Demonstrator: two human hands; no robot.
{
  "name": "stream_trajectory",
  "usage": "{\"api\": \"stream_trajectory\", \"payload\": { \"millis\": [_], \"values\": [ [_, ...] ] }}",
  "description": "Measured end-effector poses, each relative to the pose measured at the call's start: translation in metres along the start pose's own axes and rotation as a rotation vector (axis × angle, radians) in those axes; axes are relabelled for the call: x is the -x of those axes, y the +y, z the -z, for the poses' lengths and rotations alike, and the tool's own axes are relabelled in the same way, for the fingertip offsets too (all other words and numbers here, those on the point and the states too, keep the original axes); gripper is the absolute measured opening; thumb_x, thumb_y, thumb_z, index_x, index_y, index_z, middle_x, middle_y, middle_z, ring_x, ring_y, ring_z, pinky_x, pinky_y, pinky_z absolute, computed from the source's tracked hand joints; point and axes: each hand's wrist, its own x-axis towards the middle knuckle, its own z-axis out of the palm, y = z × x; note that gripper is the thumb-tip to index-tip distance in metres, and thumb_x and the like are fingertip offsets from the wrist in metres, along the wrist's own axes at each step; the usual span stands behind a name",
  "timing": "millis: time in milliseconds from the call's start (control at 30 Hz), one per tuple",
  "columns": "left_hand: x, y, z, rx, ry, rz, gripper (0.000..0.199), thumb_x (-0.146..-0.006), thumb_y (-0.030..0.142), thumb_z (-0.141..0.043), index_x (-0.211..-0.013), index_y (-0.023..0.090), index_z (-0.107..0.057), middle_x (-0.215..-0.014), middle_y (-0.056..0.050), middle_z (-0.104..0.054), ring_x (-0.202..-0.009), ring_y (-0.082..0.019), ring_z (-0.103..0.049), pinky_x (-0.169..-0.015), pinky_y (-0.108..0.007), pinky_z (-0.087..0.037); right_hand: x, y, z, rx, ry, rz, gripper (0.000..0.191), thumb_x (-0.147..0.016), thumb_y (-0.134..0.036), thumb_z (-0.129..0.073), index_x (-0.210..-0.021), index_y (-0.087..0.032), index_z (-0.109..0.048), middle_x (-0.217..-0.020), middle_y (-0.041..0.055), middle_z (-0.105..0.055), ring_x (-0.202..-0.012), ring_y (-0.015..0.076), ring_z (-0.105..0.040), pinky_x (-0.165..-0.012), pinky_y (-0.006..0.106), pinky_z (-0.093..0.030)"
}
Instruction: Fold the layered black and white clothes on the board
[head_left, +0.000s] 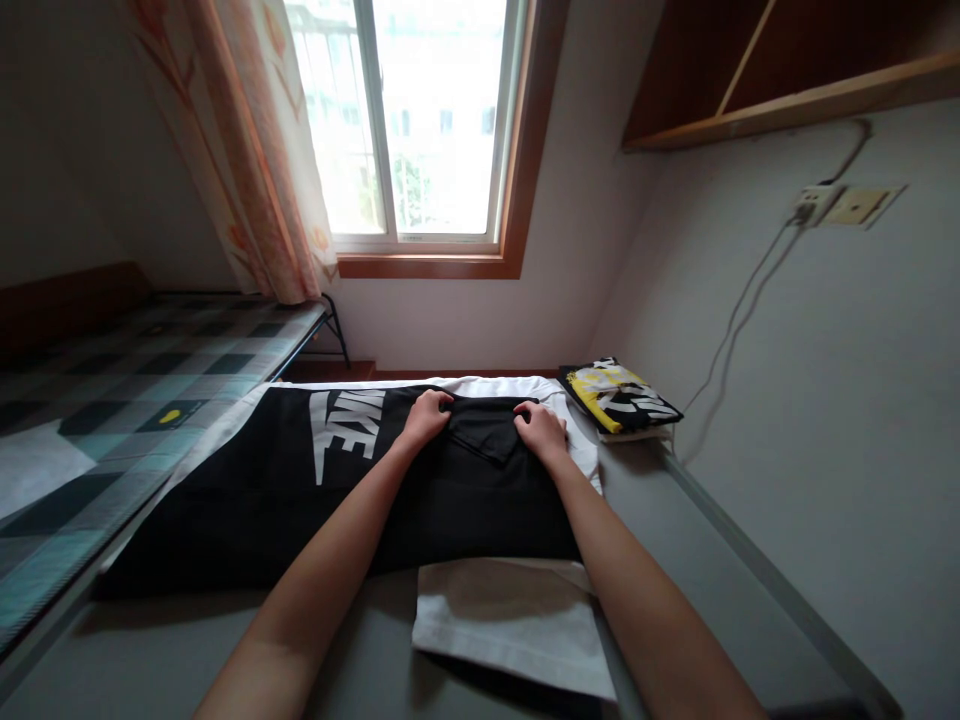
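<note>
A black and white T-shirt [247, 500] with large white NIKE lettering lies spread sideways across a grey tabletop. At the far side of the black part, my left hand [427, 418] pinches the cloth just right of the lettering. My right hand [541, 430] pinches the same cloth a short way to the right, near the shirt's right end. Between the two hands a black flap [484, 430] lies folded over. A white sleeve [510, 620] sticks out toward me from the near edge. White fabric shows along the far edge. My fingertips are partly hidden by my hands.
A folded black, yellow and white garment [619, 395] lies at the table's far right corner, by the wall. On the left stands a bed with a checked mattress [225, 340]. A curtain [262, 150] hangs beside the window, and a cable [739, 310] runs down from a socket.
</note>
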Motion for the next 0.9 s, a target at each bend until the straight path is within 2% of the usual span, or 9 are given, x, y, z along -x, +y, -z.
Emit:
{"api": "stream_trajectory", "payload": {
  "millis": [100, 167, 267, 367, 433, 533, 700, 800, 900],
  "values": [
    [0.007, 0.008, -0.002, -0.14, 0.065, -0.023, 0.031, -0.08, 0.018, -0.064, -0.109, 0.019, -0.074, -0.121, -0.011, -0.064, -0.11, -0.027, -0.061, -0.098, -0.038, -0.048, 0.002, -0.001, 0.0, 0.065, 0.156, 0.022, 0.031, -0.088, -0.03, -0.051, -0.108, -0.022, -0.074, -0.123, 0.0134, -0.062, -0.117, 0.03, -0.053, -0.098, 0.042, -0.039],
    [0.011, 0.014, -0.004, -0.264, 0.108, -0.092, 0.028, -0.084, 0.023, -0.063, -0.11, 0.021, -0.074, -0.122, -0.011, -0.062, -0.114, -0.029, -0.058, -0.099, -0.041, -0.046, 0.002, -0.002, 0.001, 0.074, 0.204, 0.121, 0.036, -0.091, -0.034, -0.049, -0.114, -0.021, -0.073, -0.129, 0.0138, -0.059, -0.121, 0.0302, -0.05, -0.101, 0.043, -0.037],
    [0.016, 0.022, -0.011, -0.302, 0.053, -0.259, 0.028, -0.091, 0.029, -0.056, -0.113, 0.024, -0.072, -0.121, -0.009, -0.064, -0.116, -0.027, -0.056, -0.103, -0.041, -0.043, 0.004, -0.007, -0.001, 0.078, 0.112, 0.349, 0.047, -0.096, -0.041, -0.043, -0.135, -0.021, -0.061, -0.145, 0.0117, -0.052, -0.132, 0.0287, -0.043, -0.109, 0.043, -0.032],
    [0.02, 0.026, -0.021, -0.273, -0.086, -0.391, 0.036, -0.095, 0.032, -0.05, -0.128, 0.024, -0.064, -0.133, -0.009, -0.062, -0.124, -0.024, -0.054, -0.108, -0.039, -0.039, 0.005, -0.01, -0.008, 0.149, -0.062, 0.455, 0.054, -0.1, -0.045, -0.036, -0.148, -0.023, -0.046, -0.158, 0.0083, -0.038, -0.145, 0.0268, -0.03, -0.115, 0.043, -0.025],
    [0.024, 0.026, -0.026, -0.29, -0.179, -0.414, 0.046, -0.096, 0.036, -0.048, -0.14, 0.023, -0.054, -0.146, -0.011, -0.053, -0.135, -0.025, -0.047, -0.115, -0.041, -0.031, 0.005, -0.011, -0.012, 0.206, -0.156, 0.45, 0.055, -0.102, -0.045, -0.03, -0.152, -0.025, -0.041, -0.161, 0.0069, -0.033, -0.148, 0.0258, -0.025, -0.117, 0.045, -0.022],
    [0.028, 0.026, -0.031, -0.331, -0.281, -0.381, 0.061, -0.094, 0.049, -0.048, -0.149, 0.021, -0.043, -0.157, -0.012, -0.038, -0.147, -0.027, -0.032, -0.121, -0.047, -0.017, 0.005, -0.01, -0.014, 0.258, -0.22, 0.4, 0.057, -0.102, -0.048, -0.025, -0.154, -0.025, -0.037, -0.163, 0.0075, -0.028, -0.149, 0.026, -0.022, -0.119, 0.049, -0.017],
    [0.03, 0.029, -0.03, -0.366, -0.34, -0.33, 0.078, -0.088, 0.066, -0.048, -0.153, 0.025, -0.036, -0.162, -0.01, -0.028, -0.151, -0.028, -0.021, -0.123, -0.048, -0.009, 0.001, -0.007, -0.011, 0.272, -0.248, 0.259, 0.066, -0.1, -0.057, -0.023, -0.157, -0.023, -0.03, -0.166, 0.0078, -0.018, -0.151, 0.0297, -0.014, -0.119, 0.056, -0.012],
    [0.027, 0.025, -0.025, -0.378, -0.297, -0.3, 0.071, -0.092, 0.064, -0.043, -0.152, 0.026, -0.038, -0.162, -0.009, -0.029, -0.152, -0.027, -0.019, -0.123, -0.05, -0.006, -0.001, -0.005, -0.009, 0.27, -0.257, 0.219, 0.068, -0.1, -0.058, -0.021, -0.158, -0.023, -0.028, -0.166, 0.0079, -0.015, -0.152, 0.0297, -0.013, -0.119, 0.057, -0.011],
    [0.021, 0.013, -0.018, -0.388, -0.177, -0.203, 0.061, -0.096, 0.057, -0.04, -0.15, 0.029, -0.041, -0.161, -0.006, -0.032, -0.151, -0.027, -0.02, -0.122, -0.053, -0.006, -0.001, -0.003, -0.009, 0.269, -0.261, 0.212, 0.068, -0.1, -0.059, -0.022, -0.158, -0.023, -0.027, -0.166, 0.0073, -0.015, -0.152, 0.0289, -0.011, -0.119, 0.056, -0.011]
  ]
}}
